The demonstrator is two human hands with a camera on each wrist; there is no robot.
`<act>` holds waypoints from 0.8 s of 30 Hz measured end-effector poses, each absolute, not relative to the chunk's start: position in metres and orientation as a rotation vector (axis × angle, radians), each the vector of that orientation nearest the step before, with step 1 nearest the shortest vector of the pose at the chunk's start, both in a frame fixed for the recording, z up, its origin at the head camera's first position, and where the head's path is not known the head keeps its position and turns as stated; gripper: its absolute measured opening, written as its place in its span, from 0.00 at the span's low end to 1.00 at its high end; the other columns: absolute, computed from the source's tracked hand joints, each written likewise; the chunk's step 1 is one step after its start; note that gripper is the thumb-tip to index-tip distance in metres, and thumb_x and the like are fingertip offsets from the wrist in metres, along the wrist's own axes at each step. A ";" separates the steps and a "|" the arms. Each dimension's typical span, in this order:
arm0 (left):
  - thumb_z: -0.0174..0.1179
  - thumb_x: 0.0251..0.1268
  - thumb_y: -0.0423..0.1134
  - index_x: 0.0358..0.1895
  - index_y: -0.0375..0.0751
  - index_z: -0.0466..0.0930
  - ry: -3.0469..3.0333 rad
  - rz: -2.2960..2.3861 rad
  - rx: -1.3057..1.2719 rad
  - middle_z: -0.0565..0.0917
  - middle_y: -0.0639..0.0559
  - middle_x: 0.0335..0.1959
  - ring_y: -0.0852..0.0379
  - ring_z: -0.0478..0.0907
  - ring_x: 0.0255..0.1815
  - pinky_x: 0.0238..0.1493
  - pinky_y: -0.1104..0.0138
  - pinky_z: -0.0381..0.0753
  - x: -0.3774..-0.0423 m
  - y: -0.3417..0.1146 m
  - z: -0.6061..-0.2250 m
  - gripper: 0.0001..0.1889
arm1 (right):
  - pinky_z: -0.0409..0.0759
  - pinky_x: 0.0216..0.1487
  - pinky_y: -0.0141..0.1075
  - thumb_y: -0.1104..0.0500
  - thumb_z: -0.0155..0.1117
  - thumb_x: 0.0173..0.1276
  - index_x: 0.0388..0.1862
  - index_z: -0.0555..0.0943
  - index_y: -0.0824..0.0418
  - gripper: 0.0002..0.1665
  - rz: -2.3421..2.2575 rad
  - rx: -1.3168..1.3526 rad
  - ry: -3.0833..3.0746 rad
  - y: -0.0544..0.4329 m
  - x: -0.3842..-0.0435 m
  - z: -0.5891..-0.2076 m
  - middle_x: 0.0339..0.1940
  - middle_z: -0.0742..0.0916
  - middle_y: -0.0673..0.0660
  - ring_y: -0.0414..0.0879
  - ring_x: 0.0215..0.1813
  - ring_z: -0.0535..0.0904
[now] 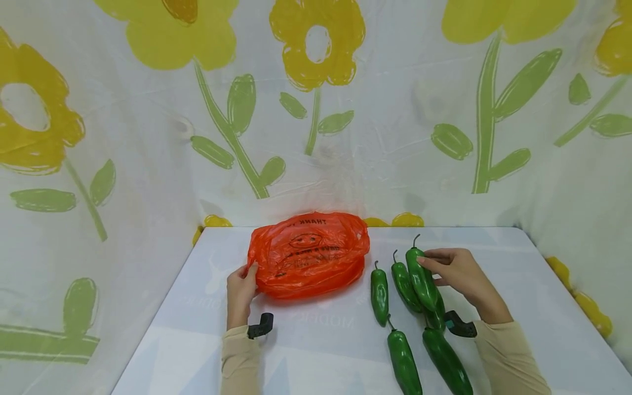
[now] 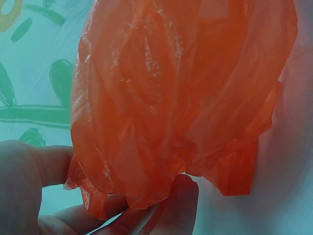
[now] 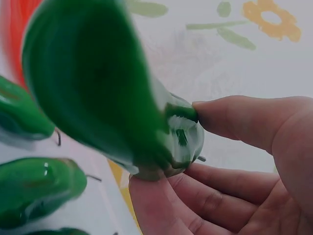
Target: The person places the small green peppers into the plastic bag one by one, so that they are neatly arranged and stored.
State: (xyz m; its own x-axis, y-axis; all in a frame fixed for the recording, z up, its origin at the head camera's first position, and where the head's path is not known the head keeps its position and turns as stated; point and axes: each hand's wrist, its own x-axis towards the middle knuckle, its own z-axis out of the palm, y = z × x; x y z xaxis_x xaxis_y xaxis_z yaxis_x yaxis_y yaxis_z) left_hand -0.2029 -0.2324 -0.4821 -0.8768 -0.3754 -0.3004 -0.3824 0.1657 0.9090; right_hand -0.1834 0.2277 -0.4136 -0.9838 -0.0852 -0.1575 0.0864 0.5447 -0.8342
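Observation:
At the left end of a crumpled red-orange plastic bag (image 1: 311, 269) with dark printing, my left hand (image 1: 241, 295) pinches the film. The left wrist view shows the thumb and fingers at the bag's gathered edge. My right hand (image 1: 464, 277) holds a glossy green pepper (image 1: 421, 277) near its stem end, thumb on one side and fingers on the other. In the right wrist view this pepper (image 3: 93, 83) hangs above the table. Beneath and beside it lie several more peppers, including a small one (image 1: 379, 296) to the left and one partly hidden pepper (image 1: 437, 317).
Two peppers lie nearer the front edge, one on the left (image 1: 405, 362) and one on the right (image 1: 446, 362). Everything rests on a white table (image 1: 197, 334). A flower-printed curtain (image 1: 385, 137) hangs behind it and along both sides.

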 end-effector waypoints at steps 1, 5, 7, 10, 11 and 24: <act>0.47 0.82 0.54 0.78 0.35 0.63 2.395 1.869 -0.782 0.74 0.35 0.71 0.42 0.77 0.61 0.53 0.62 0.89 -0.203 -0.232 -0.482 0.32 | 0.90 0.47 0.42 0.43 0.63 0.76 0.70 0.72 0.75 0.41 -1.425 -0.006 2.593 0.226 -0.185 -0.413 0.67 0.81 0.75 0.57 0.58 0.86; 0.47 0.82 0.54 0.78 0.35 0.63 2.394 1.864 -0.780 0.73 0.35 0.71 0.41 0.77 0.61 0.55 0.61 0.88 -0.203 -0.233 -0.482 0.33 | 0.90 0.47 0.41 0.43 0.63 0.76 0.71 0.72 0.75 0.41 -1.430 -0.021 2.587 0.219 -0.189 -0.411 0.67 0.81 0.74 0.55 0.58 0.86; 0.47 0.82 0.54 0.79 0.35 0.62 2.392 1.866 -0.775 0.73 0.34 0.72 0.41 0.77 0.62 0.56 0.60 0.88 -0.203 -0.233 -0.482 0.33 | 0.90 0.47 0.41 0.43 0.63 0.76 0.71 0.72 0.75 0.41 -1.440 -0.028 2.575 0.215 -0.192 -0.409 0.67 0.81 0.74 0.53 0.57 0.86; 0.47 0.83 0.54 0.79 0.34 0.62 2.391 1.867 -0.775 0.73 0.34 0.72 0.40 0.77 0.62 0.55 0.60 0.88 -0.202 -0.233 -0.481 0.34 | 0.90 0.48 0.43 0.42 0.63 0.76 0.71 0.73 0.74 0.41 -1.457 -0.035 2.549 0.209 -0.197 -0.407 0.66 0.82 0.73 0.51 0.56 0.86; 0.47 0.82 0.54 0.79 0.34 0.62 2.392 1.867 -0.777 0.73 0.34 0.72 0.40 0.77 0.62 0.54 0.61 0.88 -0.203 -0.233 -0.481 0.33 | 0.90 0.49 0.44 0.42 0.63 0.76 0.71 0.73 0.74 0.41 -1.464 -0.038 2.539 0.206 -0.199 -0.406 0.66 0.82 0.73 0.50 0.56 0.86; 0.47 0.83 0.52 0.79 0.33 0.62 2.384 1.858 -0.800 0.73 0.34 0.71 0.41 0.76 0.61 0.55 0.61 0.88 -0.203 -0.232 -0.480 0.32 | 0.90 0.49 0.43 0.45 0.65 0.75 0.70 0.74 0.73 0.38 -1.602 -0.092 2.418 0.173 -0.221 -0.398 0.60 0.87 0.68 0.45 0.47 0.88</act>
